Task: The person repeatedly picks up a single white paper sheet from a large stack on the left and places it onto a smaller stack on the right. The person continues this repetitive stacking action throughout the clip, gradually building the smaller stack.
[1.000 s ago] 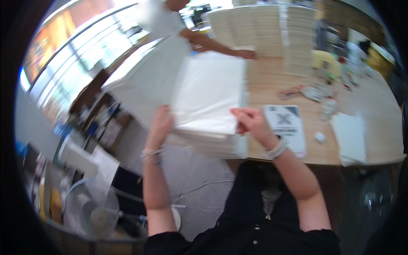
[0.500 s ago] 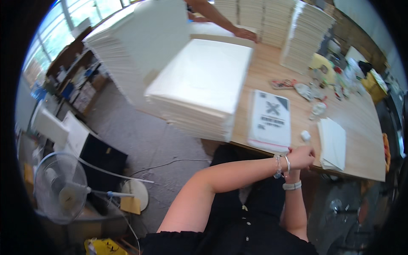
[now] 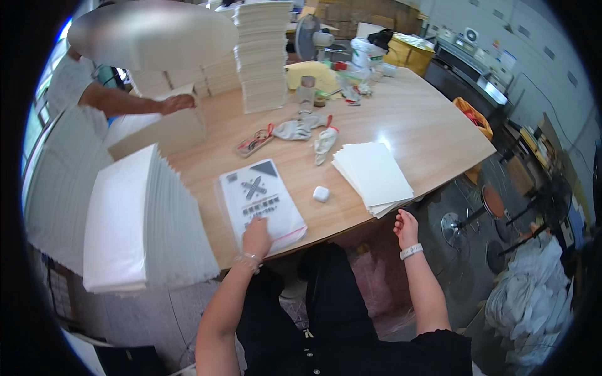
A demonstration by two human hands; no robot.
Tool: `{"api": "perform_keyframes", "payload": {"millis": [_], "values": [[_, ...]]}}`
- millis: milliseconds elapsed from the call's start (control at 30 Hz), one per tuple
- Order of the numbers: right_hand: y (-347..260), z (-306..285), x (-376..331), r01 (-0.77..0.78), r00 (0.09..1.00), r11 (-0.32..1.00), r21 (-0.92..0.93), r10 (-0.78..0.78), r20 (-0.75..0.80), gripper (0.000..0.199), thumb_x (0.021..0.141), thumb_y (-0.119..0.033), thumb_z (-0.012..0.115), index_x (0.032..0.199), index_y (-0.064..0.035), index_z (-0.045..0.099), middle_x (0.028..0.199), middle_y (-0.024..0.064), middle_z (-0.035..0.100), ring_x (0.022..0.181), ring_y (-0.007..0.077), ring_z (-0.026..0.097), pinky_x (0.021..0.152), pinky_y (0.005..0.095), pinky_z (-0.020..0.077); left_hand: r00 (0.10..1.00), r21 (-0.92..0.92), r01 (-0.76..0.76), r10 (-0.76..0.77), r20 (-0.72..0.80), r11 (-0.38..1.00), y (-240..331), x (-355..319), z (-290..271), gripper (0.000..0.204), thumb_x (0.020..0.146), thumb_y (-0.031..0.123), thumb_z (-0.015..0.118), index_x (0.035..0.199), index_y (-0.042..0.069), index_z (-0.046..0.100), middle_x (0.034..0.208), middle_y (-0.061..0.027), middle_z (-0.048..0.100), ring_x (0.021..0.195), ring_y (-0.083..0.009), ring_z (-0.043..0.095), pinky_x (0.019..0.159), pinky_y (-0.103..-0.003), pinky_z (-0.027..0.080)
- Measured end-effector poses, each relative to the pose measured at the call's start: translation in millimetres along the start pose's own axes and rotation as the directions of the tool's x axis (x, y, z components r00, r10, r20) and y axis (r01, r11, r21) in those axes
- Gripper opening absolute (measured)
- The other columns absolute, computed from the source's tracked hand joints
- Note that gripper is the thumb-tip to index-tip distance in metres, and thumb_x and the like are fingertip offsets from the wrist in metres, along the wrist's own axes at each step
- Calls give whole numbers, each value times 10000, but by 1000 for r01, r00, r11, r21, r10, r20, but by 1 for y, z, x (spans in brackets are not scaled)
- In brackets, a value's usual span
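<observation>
One hand, the right (image 3: 407,228), hangs empty, half-curled, while the left (image 3: 256,237), grip unclear, touches the printed plastic packet (image 3: 263,199), likely a pick-up needing a pinch.

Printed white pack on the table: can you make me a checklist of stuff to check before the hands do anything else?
1. Printed pack flat on the table: ok.
2. Left hand over the pack's near end: ok.
3. Left hand gripping the pack: cannot tell.
4. Right hand empty: ok, nothing shows in it.
5. Pale sheets neatly lined up: not ok, edges fan out.
6. Small white object off the pack: ok, there's a gap.
</observation>
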State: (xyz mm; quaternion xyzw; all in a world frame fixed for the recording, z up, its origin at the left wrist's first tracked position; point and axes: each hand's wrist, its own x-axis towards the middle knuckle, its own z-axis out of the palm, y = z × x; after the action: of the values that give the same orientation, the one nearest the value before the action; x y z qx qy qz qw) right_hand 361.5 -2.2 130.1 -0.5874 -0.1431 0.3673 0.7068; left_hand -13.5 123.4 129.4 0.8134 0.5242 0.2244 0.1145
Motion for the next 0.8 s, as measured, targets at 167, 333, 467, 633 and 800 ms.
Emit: {"api": "perform_keyframes", "payload": {"millis": [167,333,467,633,800], "values": [[-2,0,49,-81,980,996,24,84,-182,110,811,-221,483,788,-117,512,665,-38,513,525,66,474,430,226,373,993,396,-40,-7,115,917,-24,-11,17,130,664,64,506,789,51,535,847,-116,516,811,-254,508,661,-377,418],[-3,-8,75,-60,971,998,13,61,-229,107,781,-221,529,727,-134,497,638,-46,495,530,60,472,454,223,362,989,445,-143,138,43,884,-39,-1,28,74,689,64,469,726,61,533,796,-93,502,753,-232,501,626,-348,408],[-23,20,73,-41,988,998,-46,34,-151,117,792,-202,508,855,-105,489,678,-26,501,510,65,469,409,197,364,991,409,-135,121,60,903,-41,4,24,65,681,58,473,716,64,527,781,-90,495,757,-232,497,629,-336,415],[-29,34,64,271,948,929,-252,-304,-99,173,832,-132,420,988,-60,395,704,30,498,482,97,472,400,220,403,980,291,-176,196,-42,940,-42,5,23,74,678,42,460,724,43,518,786,-112,498,764,-259,492,653,-346,424],[-49,52,-25,317,946,948,40,-319,63,199,840,-136,373,1025,-63,384,743,32,493,495,81,437,370,195,314,983,13,-178,178,-35,984,-58,4,3,146,689,19,419,802,16,511,823,-151,517,812,-304,480,735,-372,407]]}}
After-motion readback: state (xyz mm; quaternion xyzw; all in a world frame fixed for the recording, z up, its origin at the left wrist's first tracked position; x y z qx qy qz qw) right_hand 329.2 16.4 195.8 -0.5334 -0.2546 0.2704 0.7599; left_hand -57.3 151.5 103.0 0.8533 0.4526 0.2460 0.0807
